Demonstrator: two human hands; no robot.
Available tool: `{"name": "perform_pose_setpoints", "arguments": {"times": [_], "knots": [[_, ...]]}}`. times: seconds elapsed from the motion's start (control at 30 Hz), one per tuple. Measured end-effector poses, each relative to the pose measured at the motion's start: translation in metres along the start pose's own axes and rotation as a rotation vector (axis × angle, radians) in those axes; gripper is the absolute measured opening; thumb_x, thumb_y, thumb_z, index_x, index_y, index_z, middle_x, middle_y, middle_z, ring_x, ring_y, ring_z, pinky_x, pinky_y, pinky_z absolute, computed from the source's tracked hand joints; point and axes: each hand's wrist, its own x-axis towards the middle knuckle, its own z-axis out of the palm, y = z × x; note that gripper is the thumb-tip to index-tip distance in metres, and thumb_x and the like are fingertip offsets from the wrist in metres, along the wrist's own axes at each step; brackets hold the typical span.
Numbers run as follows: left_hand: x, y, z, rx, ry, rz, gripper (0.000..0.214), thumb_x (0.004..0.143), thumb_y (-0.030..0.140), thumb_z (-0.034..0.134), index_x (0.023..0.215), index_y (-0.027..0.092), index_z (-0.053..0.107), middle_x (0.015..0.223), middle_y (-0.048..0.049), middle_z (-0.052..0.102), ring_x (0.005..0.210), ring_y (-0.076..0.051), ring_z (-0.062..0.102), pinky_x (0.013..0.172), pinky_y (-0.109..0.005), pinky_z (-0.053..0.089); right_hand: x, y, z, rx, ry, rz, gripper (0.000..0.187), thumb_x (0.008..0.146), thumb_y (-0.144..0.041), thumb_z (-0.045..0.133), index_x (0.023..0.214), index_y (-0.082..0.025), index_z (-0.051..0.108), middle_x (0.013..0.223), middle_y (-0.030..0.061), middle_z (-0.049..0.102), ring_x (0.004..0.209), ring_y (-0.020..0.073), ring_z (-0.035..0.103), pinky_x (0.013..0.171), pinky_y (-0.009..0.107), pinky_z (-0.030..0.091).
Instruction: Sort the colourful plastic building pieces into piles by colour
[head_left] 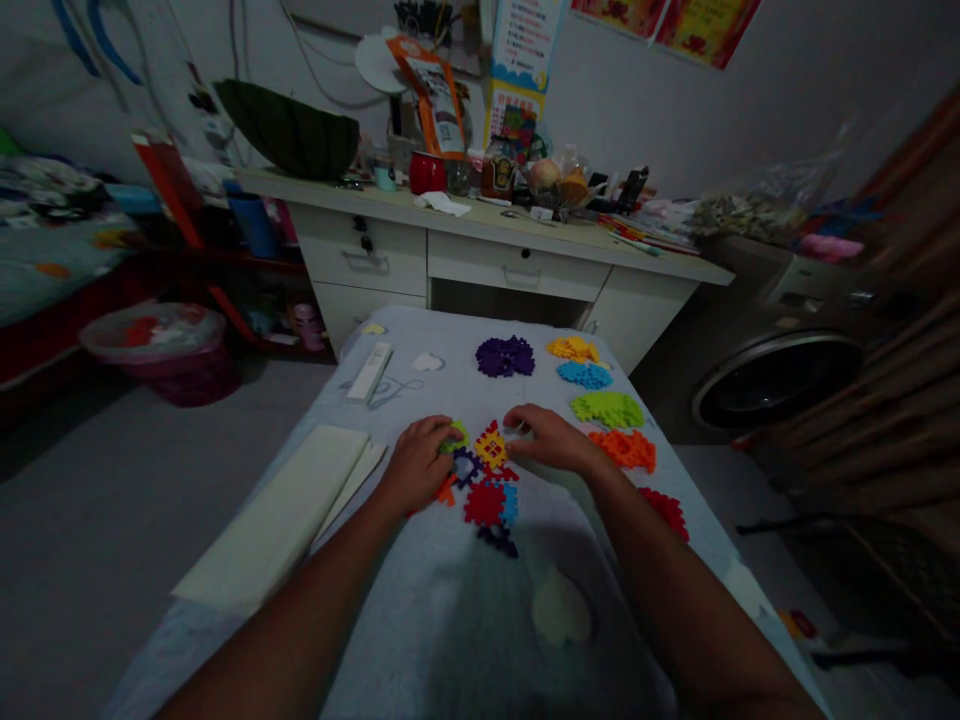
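My left hand (418, 462) rests at the left of a flat cluster of interlocking plastic pieces, its fingers closed on a lime green piece (454, 436). To the right, my right hand (551, 438) has thumb and forefinger apart beside a yellow square piece (491, 450) with red edging. Below these lie a dark purple piece (466, 466), a red square piece (484, 503) with light blue at its right side, and a dark piece (498, 541). An orange piece (447, 490) shows partly beside my left hand.
Sorted piles stand along the right: purple (505, 356), yellow (574, 349), blue (585, 375), green (609, 408), orange (624, 450) and red (666, 512). Folded pale sheets (277, 515) and a white narrow box (370, 372) lie left. A cluttered desk (480, 225) stands behind.
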Motion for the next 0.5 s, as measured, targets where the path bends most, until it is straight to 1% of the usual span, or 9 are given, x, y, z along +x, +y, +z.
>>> {"name": "perform_pose_setpoints", "arguments": {"times": [0.03, 0.1, 0.13, 0.17, 0.23, 0.33, 0.43, 0.5], "knots": [[0.0, 0.0, 0.0, 0.006, 0.0, 0.0, 0.042, 0.069, 0.017, 0.049, 0.107, 0.022, 0.068, 0.128, -0.0068, 0.059, 0.123, -0.027, 0.051, 0.107, -0.048, 0.039, -0.002, -0.004, 0.01, -0.056, -0.01, -0.004, 0.039, 0.074, -0.031, 0.075, 0.108, -0.017, 0.063, 0.105, 0.0077, 0.063, 0.092, 0.0192, 0.059, 0.083, 0.032, 0.045], [0.0, 0.0, 0.001, 0.016, 0.007, 0.003, 0.042, 0.068, 0.016, 0.049, 0.106, 0.022, 0.068, 0.128, -0.0069, 0.06, 0.122, -0.027, 0.051, 0.107, -0.047, 0.039, -0.005, -0.009, 0.027, -0.152, 0.013, 0.004, 0.058, 0.069, -0.041, 0.08, 0.117, -0.016, 0.059, 0.109, 0.0099, 0.06, 0.097, 0.0224, 0.057, 0.085, 0.034, 0.045], [-0.001, 0.0, 0.001, 0.02, 0.012, 0.006, 0.043, 0.068, 0.015, 0.049, 0.106, 0.022, 0.068, 0.128, -0.0069, 0.059, 0.122, -0.027, 0.051, 0.107, -0.047, 0.039, -0.006, -0.01, 0.033, -0.19, 0.032, 0.016, 0.065, 0.067, -0.045, 0.08, 0.12, -0.016, 0.057, 0.111, 0.0107, 0.059, 0.099, 0.0237, 0.057, 0.085, 0.035, 0.044], [-0.001, 0.001, 0.001, 0.022, 0.016, 0.009, 0.043, 0.068, 0.015, 0.049, 0.106, 0.022, 0.068, 0.128, -0.0068, 0.059, 0.122, -0.027, 0.051, 0.107, -0.047, 0.038, -0.006, -0.01, 0.038, -0.22, 0.046, 0.027, 0.069, 0.067, -0.047, 0.08, 0.122, -0.016, 0.055, 0.111, 0.0112, 0.058, 0.101, 0.0245, 0.056, 0.085, 0.035, 0.044], [-0.001, 0.001, 0.001, 0.022, 0.016, 0.012, 0.043, 0.068, 0.015, 0.05, 0.106, 0.023, 0.068, 0.127, -0.0065, 0.059, 0.121, -0.027, 0.051, 0.107, -0.047, 0.039, -0.005, -0.01, 0.044, -0.253, 0.061, 0.04, 0.063, 0.07, -0.046, 0.077, 0.121, -0.015, 0.056, 0.109, 0.0111, 0.058, 0.099, 0.0243, 0.056, 0.085, 0.034, 0.043], [-0.002, 0.002, 0.0, 0.018, 0.013, 0.008, 0.042, 0.069, 0.016, 0.05, 0.107, 0.023, 0.067, 0.127, -0.0064, 0.059, 0.121, -0.027, 0.051, 0.107, -0.047, 0.039, -0.006, -0.009, 0.045, -0.252, 0.077, 0.033, 0.045, 0.076, -0.039, 0.07, 0.113, -0.016, 0.061, 0.102, 0.0095, 0.061, 0.092, 0.0219, 0.056, 0.081, 0.032, 0.042], [-0.002, 0.003, -0.001, 0.017, 0.017, -0.002, 0.043, 0.069, 0.016, 0.05, 0.108, 0.023, 0.067, 0.128, -0.0072, 0.058, 0.122, -0.027, 0.051, 0.107, -0.048, 0.039, -0.006, -0.007, 0.039, -0.163, 0.109, 0.05, 0.027, 0.079, -0.032, 0.065, 0.102, -0.017, 0.065, 0.093, 0.0065, 0.065, 0.082, 0.0185, 0.056, 0.073, 0.028, 0.04], [-0.002, 0.003, -0.001, 0.012, 0.029, -0.001, 0.044, 0.068, 0.015, 0.049, 0.107, 0.023, 0.067, 0.127, -0.0072, 0.058, 0.122, -0.027, 0.051, 0.107, -0.047, 0.04, -0.007, -0.003, 0.034, -0.063, 0.135, 0.076, 0.018, 0.084, -0.028, 0.057, 0.095, -0.017, 0.066, 0.086, 0.004, 0.066, 0.075, 0.0161, 0.056, 0.068, 0.026, 0.038]]}}
